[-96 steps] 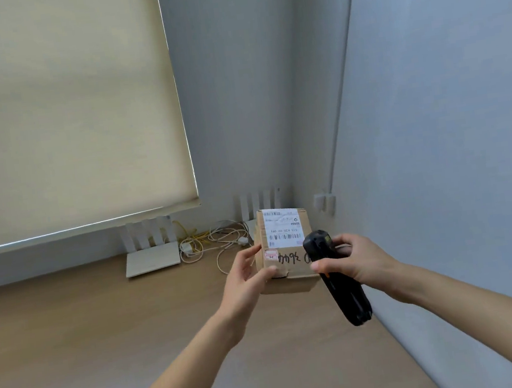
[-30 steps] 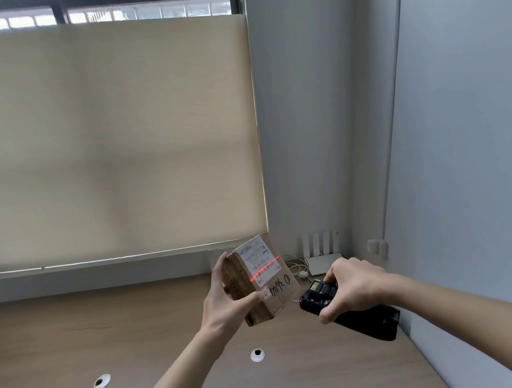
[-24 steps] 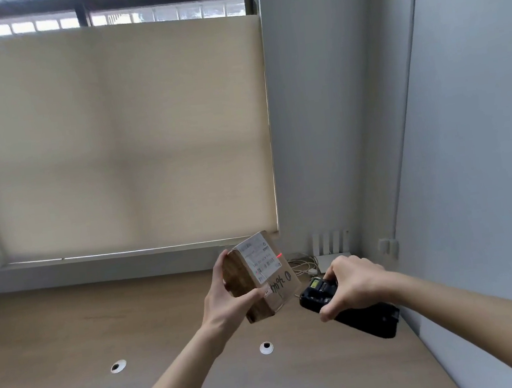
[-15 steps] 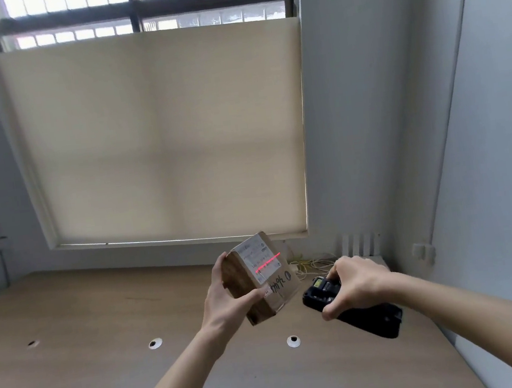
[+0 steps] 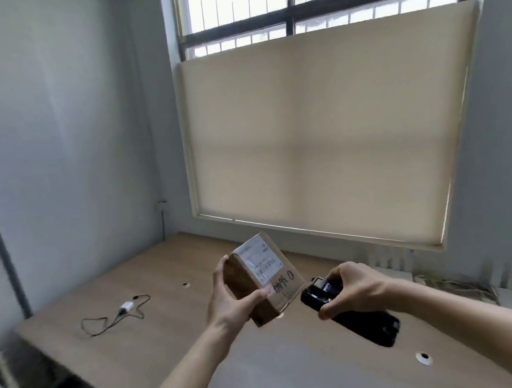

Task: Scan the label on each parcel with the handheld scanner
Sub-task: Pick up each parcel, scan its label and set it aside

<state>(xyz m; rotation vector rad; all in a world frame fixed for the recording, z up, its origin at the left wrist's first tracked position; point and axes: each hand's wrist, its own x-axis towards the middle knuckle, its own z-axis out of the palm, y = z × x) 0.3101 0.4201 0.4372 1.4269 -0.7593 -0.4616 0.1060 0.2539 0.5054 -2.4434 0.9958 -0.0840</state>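
Item: one small cardboard parcel (image 5: pixel 260 282), held tilted in the air above the wooden bench (image 5: pixel 176 342); gripped by the left hand (image 5: pixel 228 297), fingers behind its dark side face and thumb curled across the lower front edge. Label (image 5: pixel 258 258): white, on the upward-facing side, with a faint red streak across it; black handwriting on the bare cardboard below the label. Item: one black handheld scanner (image 5: pixel 348 310), gripped by the right hand (image 5: pixel 351 288), fingers wrapped over the top, thumb underneath; its head sat just beside the parcel's lower right corner, whether touching could not be told. On the bench, well apart to the left: a white adapter with a dark cable (image 5: pixel 115 316). Behind: a window with a beige roller blind (image 5: pixel 322 140) drawn most of the way down.
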